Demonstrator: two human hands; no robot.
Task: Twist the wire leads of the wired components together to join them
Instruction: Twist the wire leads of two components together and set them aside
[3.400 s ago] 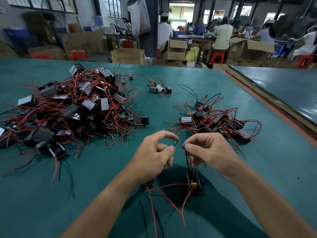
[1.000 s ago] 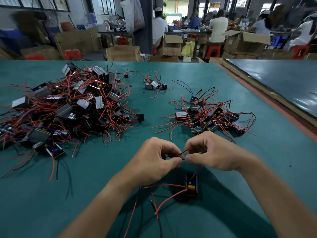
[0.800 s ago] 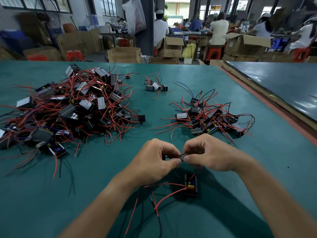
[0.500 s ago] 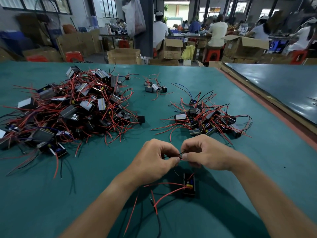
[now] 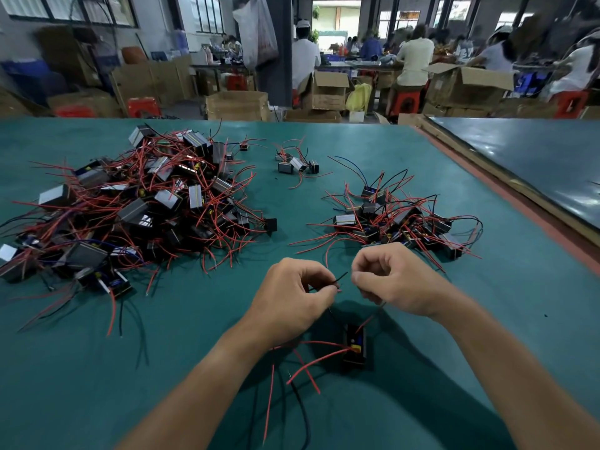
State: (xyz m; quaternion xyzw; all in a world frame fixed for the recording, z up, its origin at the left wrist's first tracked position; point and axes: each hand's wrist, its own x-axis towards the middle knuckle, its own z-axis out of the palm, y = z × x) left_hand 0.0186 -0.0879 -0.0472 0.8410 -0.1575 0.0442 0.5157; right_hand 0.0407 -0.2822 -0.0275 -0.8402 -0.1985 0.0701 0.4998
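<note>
My left grip (image 5: pixel 292 298) and my right grip (image 5: pixel 397 280) are plain bare hands, with uncovered knuckles, fingers and thumbs. My left forearm (image 5: pixel 207 378) and right forearm (image 5: pixel 506 362) are just as bare, uncovered from the wrists down to the lower edge of the view and looking broader the closer they come to the camera. Whatever clothing I have on lies outside the picture.
</note>
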